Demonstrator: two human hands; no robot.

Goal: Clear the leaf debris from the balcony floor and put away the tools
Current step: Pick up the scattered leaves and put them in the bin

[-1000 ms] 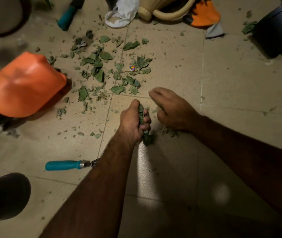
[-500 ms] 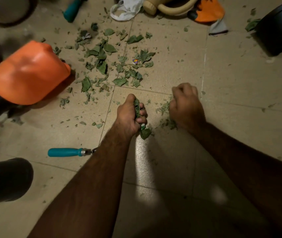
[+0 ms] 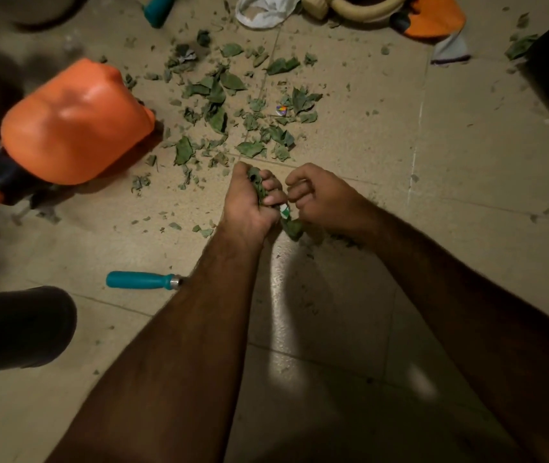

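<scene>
Right hand [image 3: 328, 200] has swung in against left hand [image 3: 248, 203], fingers [image 3: 297, 182] curled, hold unclear; left's fingers clamp a leaf wad [image 3: 293, 228]; most loose leaves [image 3: 219, 91] still litter the floor [image 3: 467, 145].

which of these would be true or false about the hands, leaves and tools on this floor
1. The left hand grips a bunch of green leaf pieces. True.
2. The orange plastic sprayer tank stands upright. False: it lies on its side.
3. The teal-handled tool lies on the beige tiled floor. True.
4. No loose leaves remain. False: scattered leaf debris lies beyond the left hand.
</scene>
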